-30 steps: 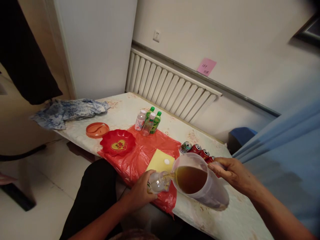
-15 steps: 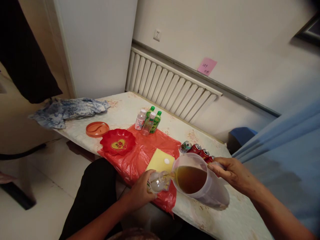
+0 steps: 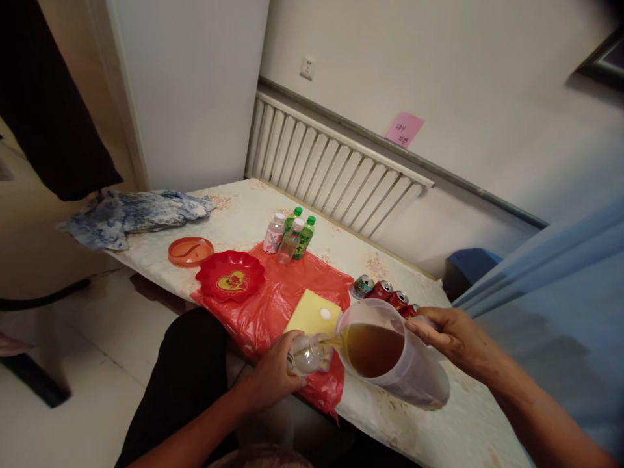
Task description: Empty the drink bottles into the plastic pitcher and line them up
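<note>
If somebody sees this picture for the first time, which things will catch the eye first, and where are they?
Near the table's front edge, the right hand tilts a clear jug of brown liquid, its spout at the mouth of a small clear bottle held by the left hand. Behind them a red plastic sheet covers the table, with a red heart dish on its left part.

Left hand (image 3: 273,374) clenched; right hand (image 3: 451,338) gripping.
</note>
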Tool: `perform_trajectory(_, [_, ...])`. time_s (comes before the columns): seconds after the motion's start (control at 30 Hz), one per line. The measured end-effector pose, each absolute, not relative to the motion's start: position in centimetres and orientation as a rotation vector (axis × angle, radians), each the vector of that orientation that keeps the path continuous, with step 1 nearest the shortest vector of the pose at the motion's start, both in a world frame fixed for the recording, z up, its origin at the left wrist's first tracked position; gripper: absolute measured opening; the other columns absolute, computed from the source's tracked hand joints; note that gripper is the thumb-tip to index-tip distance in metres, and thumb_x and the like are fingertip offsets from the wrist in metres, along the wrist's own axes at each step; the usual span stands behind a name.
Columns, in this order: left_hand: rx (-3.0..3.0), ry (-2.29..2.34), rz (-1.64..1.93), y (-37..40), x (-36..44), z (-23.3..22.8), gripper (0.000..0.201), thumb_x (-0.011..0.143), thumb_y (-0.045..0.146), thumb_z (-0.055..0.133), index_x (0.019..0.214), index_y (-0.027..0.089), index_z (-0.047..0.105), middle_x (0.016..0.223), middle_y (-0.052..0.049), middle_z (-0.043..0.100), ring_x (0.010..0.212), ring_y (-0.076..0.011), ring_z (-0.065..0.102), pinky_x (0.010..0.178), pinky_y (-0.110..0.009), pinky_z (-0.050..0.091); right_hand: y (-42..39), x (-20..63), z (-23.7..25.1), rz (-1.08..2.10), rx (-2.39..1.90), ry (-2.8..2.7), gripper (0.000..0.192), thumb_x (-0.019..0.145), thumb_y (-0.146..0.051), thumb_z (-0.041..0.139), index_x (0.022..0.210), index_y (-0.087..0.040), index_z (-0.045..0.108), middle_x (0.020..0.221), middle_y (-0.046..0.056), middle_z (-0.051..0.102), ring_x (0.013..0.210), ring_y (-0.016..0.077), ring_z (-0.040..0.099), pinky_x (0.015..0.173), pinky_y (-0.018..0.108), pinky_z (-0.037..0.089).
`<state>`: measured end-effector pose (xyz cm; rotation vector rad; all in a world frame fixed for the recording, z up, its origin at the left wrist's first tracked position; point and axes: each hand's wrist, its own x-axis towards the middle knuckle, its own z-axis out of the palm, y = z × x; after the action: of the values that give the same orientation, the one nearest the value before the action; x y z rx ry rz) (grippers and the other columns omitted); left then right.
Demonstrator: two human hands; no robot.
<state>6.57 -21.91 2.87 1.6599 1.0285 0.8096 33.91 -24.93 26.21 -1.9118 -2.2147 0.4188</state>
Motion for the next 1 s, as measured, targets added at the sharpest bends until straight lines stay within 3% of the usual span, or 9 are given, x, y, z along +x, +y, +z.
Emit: perform_trajectory(1.0, [1.647,1.033,0.813,-21.9,6.37,2.6,0.075,0.058,0.012,0.068,0.129,0.022,0.045,0.13,-0.008,0.057,0.12,-0.0274,0.054,0.105,-0.041,0.043,-24.46,33.84,25.56,0.41,-1.944,-2.226,0.047,0.089,-0.057,0.048,0.06,-0.02,0.048,0.057,-0.004,0.039,0.054,0.011,0.037,0.051,0.024,0.031])
